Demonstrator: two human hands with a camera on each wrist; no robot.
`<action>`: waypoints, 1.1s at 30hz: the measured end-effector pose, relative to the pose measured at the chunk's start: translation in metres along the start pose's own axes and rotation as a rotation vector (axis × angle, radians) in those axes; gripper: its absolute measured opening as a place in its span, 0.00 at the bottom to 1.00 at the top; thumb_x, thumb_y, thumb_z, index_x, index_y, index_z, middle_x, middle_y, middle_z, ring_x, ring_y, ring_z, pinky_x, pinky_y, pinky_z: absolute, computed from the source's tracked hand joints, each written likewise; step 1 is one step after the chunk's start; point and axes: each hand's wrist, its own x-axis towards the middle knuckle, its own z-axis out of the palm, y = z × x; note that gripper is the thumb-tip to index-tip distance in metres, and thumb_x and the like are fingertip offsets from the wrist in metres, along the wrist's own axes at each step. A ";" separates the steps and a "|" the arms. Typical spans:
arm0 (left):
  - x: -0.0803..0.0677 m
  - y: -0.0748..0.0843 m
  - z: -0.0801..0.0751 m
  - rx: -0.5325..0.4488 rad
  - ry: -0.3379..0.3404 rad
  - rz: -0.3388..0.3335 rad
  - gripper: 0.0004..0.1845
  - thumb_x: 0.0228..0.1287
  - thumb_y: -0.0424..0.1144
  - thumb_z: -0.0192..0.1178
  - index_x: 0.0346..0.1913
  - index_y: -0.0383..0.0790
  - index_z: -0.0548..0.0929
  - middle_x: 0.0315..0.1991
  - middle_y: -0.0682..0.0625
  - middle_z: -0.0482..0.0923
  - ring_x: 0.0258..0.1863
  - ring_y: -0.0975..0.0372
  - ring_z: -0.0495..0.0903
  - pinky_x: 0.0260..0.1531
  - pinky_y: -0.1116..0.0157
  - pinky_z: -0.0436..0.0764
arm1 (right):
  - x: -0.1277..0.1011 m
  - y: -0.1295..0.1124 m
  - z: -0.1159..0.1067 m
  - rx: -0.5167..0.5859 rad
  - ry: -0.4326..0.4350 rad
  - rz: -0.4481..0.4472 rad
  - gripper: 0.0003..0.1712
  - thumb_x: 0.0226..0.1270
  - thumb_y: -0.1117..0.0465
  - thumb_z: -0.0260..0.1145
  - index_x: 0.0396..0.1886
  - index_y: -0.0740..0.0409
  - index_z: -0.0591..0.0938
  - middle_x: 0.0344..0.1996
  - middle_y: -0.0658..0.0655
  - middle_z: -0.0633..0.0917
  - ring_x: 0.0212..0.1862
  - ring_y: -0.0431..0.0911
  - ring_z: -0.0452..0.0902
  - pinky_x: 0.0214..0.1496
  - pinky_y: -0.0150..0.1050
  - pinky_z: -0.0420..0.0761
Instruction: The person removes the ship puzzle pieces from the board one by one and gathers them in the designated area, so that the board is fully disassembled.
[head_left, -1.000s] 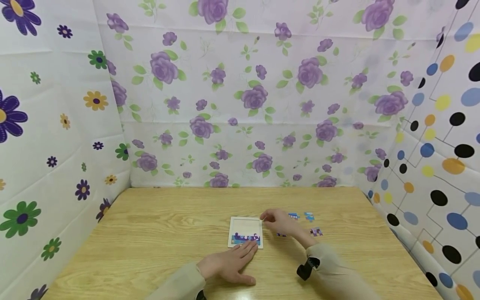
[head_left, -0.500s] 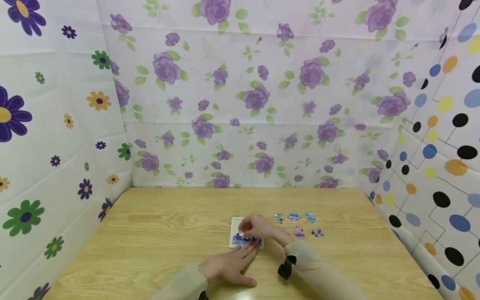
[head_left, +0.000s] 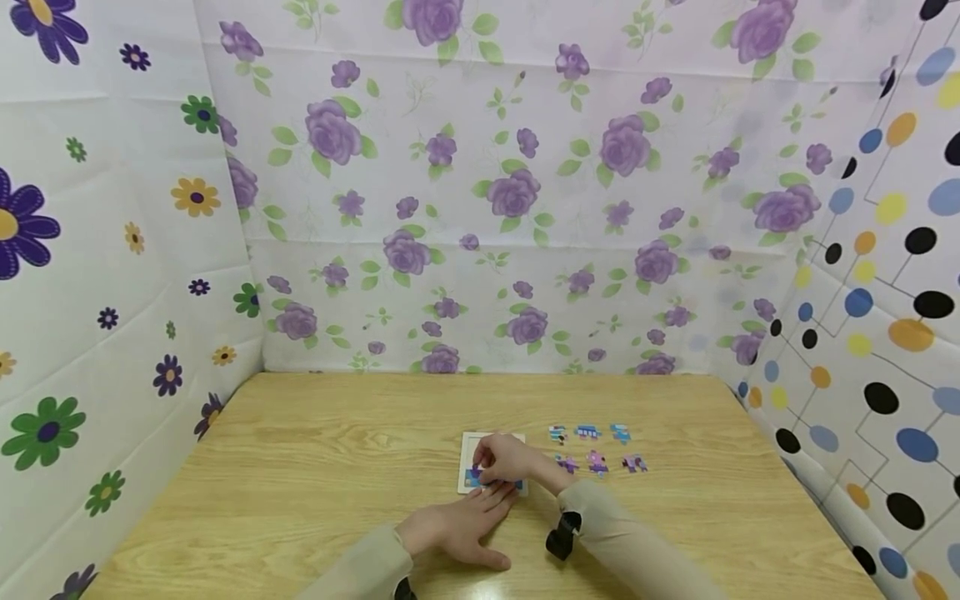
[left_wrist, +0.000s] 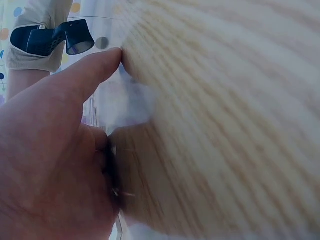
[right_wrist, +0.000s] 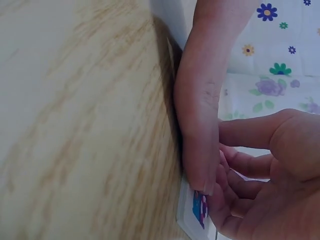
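In the head view a white puzzle tray (head_left: 466, 486) lies on the table, with blue and purple jigsaw pieces (head_left: 471, 477) along its near side. My left hand (head_left: 467, 527) lies flat, its fingertips over the tray's near edge and its thumb on the wood. Above the tray my right hand (head_left: 504, 458) is bent, with thumb and index finger at the left part of the fitted row. Whether they pinch a piece is hidden. The right wrist view has its curled fingers (right_wrist: 242, 185) beside the left fingertips, by a blue and purple piece (right_wrist: 200, 210).
Several loose jigsaw pieces lie in two rows right of the tray, among them a pink one (head_left: 597, 462) and a blue one (head_left: 588, 432). The wooden table (head_left: 337, 450) is enclosed by patterned cloth (head_left: 480, 200) at the back and sides.
My right hand has moved left from the tray's far right corner to above its fitted pieces, uncovering loose pieces on the right. My left hand has stayed in place.
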 end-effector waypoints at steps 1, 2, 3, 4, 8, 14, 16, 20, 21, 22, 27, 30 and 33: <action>0.000 0.000 0.000 -0.004 0.000 0.000 0.49 0.67 0.63 0.52 0.77 0.38 0.43 0.79 0.44 0.35 0.79 0.54 0.35 0.76 0.56 0.46 | 0.000 0.000 0.000 0.000 0.002 -0.003 0.08 0.58 0.69 0.70 0.37 0.59 0.80 0.28 0.50 0.80 0.30 0.37 0.72 0.34 0.29 0.74; 0.000 0.000 0.000 -0.007 0.000 -0.001 0.49 0.67 0.63 0.52 0.78 0.38 0.43 0.79 0.44 0.35 0.79 0.54 0.35 0.76 0.56 0.46 | 0.000 0.000 0.001 0.004 0.004 -0.004 0.09 0.58 0.69 0.70 0.37 0.59 0.79 0.29 0.50 0.80 0.30 0.37 0.72 0.34 0.29 0.74; -0.001 0.000 -0.001 -0.008 0.000 -0.001 0.49 0.67 0.63 0.52 0.78 0.38 0.43 0.79 0.44 0.35 0.79 0.54 0.35 0.76 0.56 0.46 | 0.000 0.000 0.001 0.009 0.010 -0.010 0.10 0.58 0.69 0.70 0.37 0.59 0.78 0.29 0.50 0.80 0.31 0.37 0.72 0.34 0.29 0.74; -0.001 0.000 -0.001 -0.013 0.000 -0.002 0.49 0.67 0.63 0.52 0.78 0.38 0.43 0.79 0.44 0.35 0.79 0.54 0.35 0.76 0.56 0.46 | 0.000 0.000 0.001 0.019 0.017 -0.019 0.11 0.57 0.70 0.70 0.37 0.59 0.78 0.29 0.51 0.80 0.30 0.37 0.72 0.34 0.29 0.74; -0.001 0.000 -0.001 -0.031 -0.007 0.000 0.48 0.68 0.62 0.52 0.78 0.38 0.43 0.79 0.44 0.34 0.79 0.54 0.34 0.76 0.56 0.45 | 0.000 0.000 0.002 0.063 0.047 -0.060 0.12 0.56 0.73 0.70 0.35 0.58 0.77 0.28 0.50 0.81 0.28 0.35 0.73 0.32 0.28 0.76; 0.000 -0.002 -0.001 -0.031 0.003 0.009 0.49 0.68 0.62 0.52 0.78 0.39 0.42 0.79 0.44 0.33 0.79 0.54 0.34 0.76 0.55 0.46 | -0.001 0.002 0.001 0.159 0.086 -0.082 0.06 0.63 0.68 0.67 0.35 0.57 0.78 0.27 0.51 0.84 0.29 0.39 0.78 0.31 0.30 0.77; 0.000 -0.002 -0.001 -0.023 0.012 0.011 0.49 0.67 0.62 0.52 0.78 0.39 0.42 0.79 0.44 0.34 0.79 0.54 0.35 0.76 0.55 0.47 | -0.002 0.005 0.000 0.206 0.088 -0.061 0.03 0.66 0.66 0.65 0.37 0.57 0.78 0.29 0.52 0.84 0.29 0.40 0.79 0.31 0.30 0.77; 0.001 -0.001 -0.002 -0.023 0.011 0.010 0.49 0.67 0.62 0.52 0.78 0.39 0.42 0.79 0.44 0.35 0.79 0.53 0.36 0.76 0.55 0.47 | -0.005 0.011 -0.004 0.321 0.100 -0.012 0.04 0.69 0.65 0.62 0.41 0.60 0.79 0.33 0.57 0.84 0.29 0.41 0.79 0.31 0.34 0.80; 0.001 0.000 -0.002 -0.021 0.011 0.007 0.49 0.67 0.62 0.52 0.78 0.39 0.42 0.79 0.44 0.35 0.79 0.53 0.36 0.76 0.55 0.47 | -0.006 0.012 -0.005 0.351 0.103 0.001 0.05 0.70 0.65 0.61 0.42 0.61 0.79 0.33 0.58 0.84 0.29 0.41 0.79 0.31 0.35 0.80; 0.001 0.000 -0.002 -0.018 0.009 0.005 0.49 0.67 0.63 0.52 0.78 0.39 0.42 0.79 0.44 0.35 0.79 0.53 0.36 0.76 0.55 0.47 | -0.007 0.014 -0.005 0.380 0.104 0.010 0.06 0.70 0.65 0.61 0.43 0.62 0.79 0.34 0.59 0.84 0.29 0.42 0.79 0.31 0.36 0.81; 0.001 0.001 -0.001 -0.018 0.002 -0.004 0.49 0.67 0.63 0.52 0.78 0.39 0.42 0.79 0.44 0.36 0.79 0.54 0.36 0.76 0.54 0.48 | -0.014 0.021 -0.008 0.432 0.096 0.043 0.07 0.70 0.65 0.60 0.44 0.63 0.78 0.34 0.59 0.83 0.30 0.43 0.79 0.32 0.37 0.82; 0.002 0.000 0.000 -0.014 0.005 -0.004 0.49 0.67 0.63 0.52 0.78 0.39 0.42 0.79 0.45 0.36 0.79 0.54 0.36 0.76 0.54 0.48 | -0.018 0.023 -0.010 0.436 0.092 0.059 0.07 0.70 0.65 0.60 0.44 0.64 0.78 0.33 0.59 0.82 0.31 0.43 0.78 0.32 0.37 0.81; 0.002 0.000 0.001 -0.010 0.014 -0.005 0.50 0.66 0.64 0.52 0.78 0.39 0.42 0.79 0.45 0.36 0.79 0.54 0.37 0.76 0.54 0.48 | -0.022 0.026 -0.012 0.438 0.099 0.073 0.07 0.71 0.64 0.59 0.44 0.63 0.78 0.32 0.58 0.82 0.31 0.43 0.78 0.31 0.35 0.81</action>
